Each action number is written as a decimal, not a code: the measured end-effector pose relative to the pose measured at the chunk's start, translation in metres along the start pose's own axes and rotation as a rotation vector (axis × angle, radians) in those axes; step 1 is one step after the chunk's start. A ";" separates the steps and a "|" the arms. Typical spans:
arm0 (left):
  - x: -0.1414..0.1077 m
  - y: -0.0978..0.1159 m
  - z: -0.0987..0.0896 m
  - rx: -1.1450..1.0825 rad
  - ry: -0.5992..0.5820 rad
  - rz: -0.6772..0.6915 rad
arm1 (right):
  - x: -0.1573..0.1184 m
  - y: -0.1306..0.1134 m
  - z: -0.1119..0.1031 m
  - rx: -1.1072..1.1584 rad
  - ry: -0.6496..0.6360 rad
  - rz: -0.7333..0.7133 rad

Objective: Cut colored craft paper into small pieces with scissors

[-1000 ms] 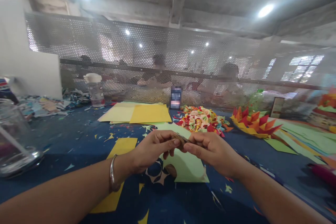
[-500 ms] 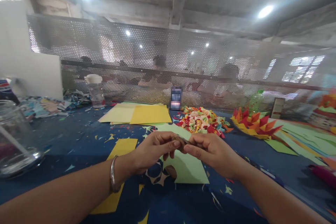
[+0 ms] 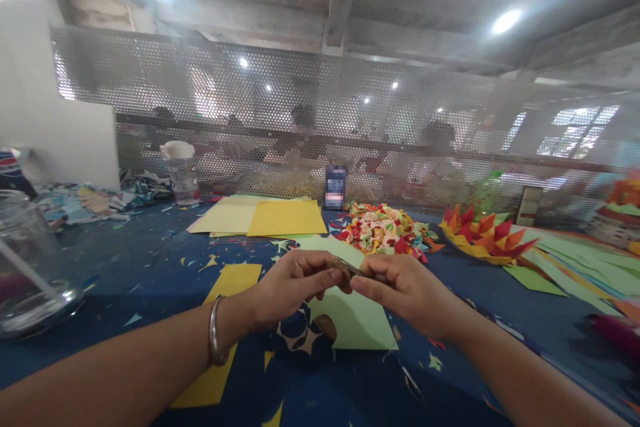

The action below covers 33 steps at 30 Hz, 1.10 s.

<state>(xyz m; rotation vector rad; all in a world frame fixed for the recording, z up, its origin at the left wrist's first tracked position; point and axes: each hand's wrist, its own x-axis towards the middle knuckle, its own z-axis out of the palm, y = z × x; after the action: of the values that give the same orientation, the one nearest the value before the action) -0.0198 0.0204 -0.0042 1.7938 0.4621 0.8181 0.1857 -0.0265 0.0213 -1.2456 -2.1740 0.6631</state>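
Observation:
Over a light green paper sheet point(image 3: 363, 320), my left hand point(image 3: 295, 283) and my right hand point(image 3: 405, 290) meet with fingers pinched. Between them is a small thin brown piece point(image 3: 345, 272) that looks like folded paper. The left thumb presses on its left part, while the right thumb and fingers grip the right edge. Fingers hide much of its shape. Below the left hand lies a pale cut-out paper scrap point(image 3: 299, 337) with pointed edges, and a rounded brown piece point(image 3: 327, 327) touches the sheet's left side.
A yellow strip point(image 3: 220, 367) lies under my left forearm. Further back are yellow sheets point(image 3: 287, 218), a phone point(image 3: 335, 188) and a heap of small coloured folded papers point(image 3: 383, 227). A spiky red-orange paper piece point(image 3: 485, 240) sits right. A perforated screen point(image 3: 240, 100) stands behind; people sit beyond.
The brown piece is tilted slightly differently between my fingers, and the left fingers beneath it have curled in a little. Both hands stay in nearly the same place.

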 end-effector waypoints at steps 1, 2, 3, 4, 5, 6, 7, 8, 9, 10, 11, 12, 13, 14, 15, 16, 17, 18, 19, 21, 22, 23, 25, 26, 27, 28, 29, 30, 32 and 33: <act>0.000 0.000 -0.001 0.012 -0.007 0.002 | 0.000 0.000 0.000 -0.008 -0.001 0.000; 0.001 -0.001 -0.001 0.024 -0.011 0.004 | 0.000 0.000 0.000 -0.016 -0.001 0.000; 0.001 -0.001 -0.002 0.034 -0.013 0.006 | 0.000 0.000 0.000 -0.023 -0.001 0.000; 0.001 -0.002 -0.002 0.042 -0.013 0.010 | -0.001 0.000 0.000 -0.026 -0.003 -0.001; 0.001 -0.002 -0.003 0.047 -0.013 0.014 | -0.001 0.000 -0.001 -0.028 -0.004 -0.005; 0.001 -0.003 -0.003 0.052 -0.014 0.019 | -0.001 0.000 -0.001 -0.029 -0.004 -0.009; 0.001 -0.003 -0.003 0.056 -0.018 0.025 | -0.001 0.000 -0.001 -0.029 -0.005 -0.013; 0.001 -0.003 -0.003 0.059 -0.021 0.029 | -0.001 0.000 -0.001 -0.030 -0.006 -0.013; 0.001 -0.002 -0.003 0.063 -0.024 0.033 | -0.001 0.000 -0.001 -0.030 -0.007 -0.015; 0.000 -0.002 -0.003 0.068 -0.027 0.034 | -0.001 0.000 -0.001 -0.029 -0.008 -0.015; 0.001 -0.001 -0.002 0.068 -0.026 0.030 | -0.001 0.000 -0.001 -0.023 -0.007 -0.013; 0.001 -0.001 -0.002 0.065 -0.024 0.021 | 0.000 0.001 -0.001 -0.012 -0.003 -0.011; 0.001 0.000 -0.001 0.062 -0.019 0.005 | 0.000 0.002 -0.001 -0.001 0.002 -0.009; 0.001 0.000 -0.001 0.058 -0.013 -0.014 | 0.000 0.003 -0.001 0.006 0.010 -0.010; 0.002 0.001 0.000 0.056 -0.012 -0.031 | 0.000 0.004 -0.001 0.009 0.019 -0.010; 0.002 0.001 0.001 0.053 -0.013 -0.045 | 0.001 0.005 -0.001 0.008 0.032 -0.010; 0.002 0.001 0.002 0.042 -0.022 -0.057 | 0.001 0.007 -0.001 0.004 0.047 -0.009; 0.001 0.001 0.004 0.018 -0.037 -0.071 | 0.002 0.008 -0.001 -0.003 0.064 -0.007; 0.000 0.001 0.006 -0.011 -0.057 -0.086 | 0.003 0.010 -0.002 -0.009 0.084 -0.005; -0.003 -0.001 0.010 -0.044 -0.101 -0.124 | 0.005 0.013 -0.003 -0.016 0.118 0.006; -0.005 -0.001 0.012 -0.031 -0.126 -0.148 | 0.006 0.015 -0.004 -0.016 0.131 0.012; -0.008 -0.002 0.015 0.006 -0.160 -0.177 | 0.007 0.016 -0.004 -0.018 0.144 0.017; -0.013 -0.001 0.021 0.124 -0.243 -0.251 | 0.009 0.019 -0.005 -0.041 0.167 0.026; -0.016 -0.001 0.023 0.183 -0.285 -0.290 | 0.009 0.020 -0.005 -0.061 0.176 0.029; -0.017 0.001 0.025 0.240 -0.323 -0.319 | 0.009 0.021 -0.005 -0.082 0.181 0.031; -0.018 0.003 0.026 0.295 -0.353 -0.336 | 0.009 0.022 -0.004 -0.102 0.182 0.033; -0.018 0.006 0.027 0.359 -0.368 -0.330 | 0.010 0.022 -0.003 -0.117 0.181 0.035; -0.017 0.010 0.026 0.435 -0.368 -0.304 | 0.009 0.022 -0.003 -0.127 0.179 0.035; -0.015 0.020 0.024 0.616 -0.340 -0.219 | 0.009 0.023 -0.001 -0.146 0.175 0.031; -0.015 0.025 0.023 0.708 -0.313 -0.175 | 0.009 0.023 0.000 -0.158 0.173 0.029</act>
<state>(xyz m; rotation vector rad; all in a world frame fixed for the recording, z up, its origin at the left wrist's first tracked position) -0.0157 -0.0141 0.0099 2.4335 0.7472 0.2392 0.1955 -0.0080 0.0084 -1.3636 -2.1004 0.3841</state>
